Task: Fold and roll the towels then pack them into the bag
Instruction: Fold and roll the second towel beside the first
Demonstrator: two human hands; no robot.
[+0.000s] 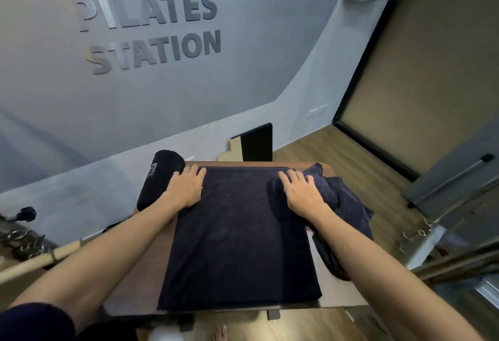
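The folded navy towel [243, 238] is covering most of the bench [129, 297], and the right forearm is hiding part of the crumpled towels [348, 205]. The black bag [159, 178] is sitting partly behind the left hand [186, 189], its white logo too small to read.

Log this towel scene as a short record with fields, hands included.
surface: small wooden table
folded towel: dark, flat on the table
left hand: palm down on the towel's far left corner
right hand: palm down on its far right corner
black bag: beyond the left hand, at the table's left edge
loose towels: bunched at the right edge
rolled yet: no
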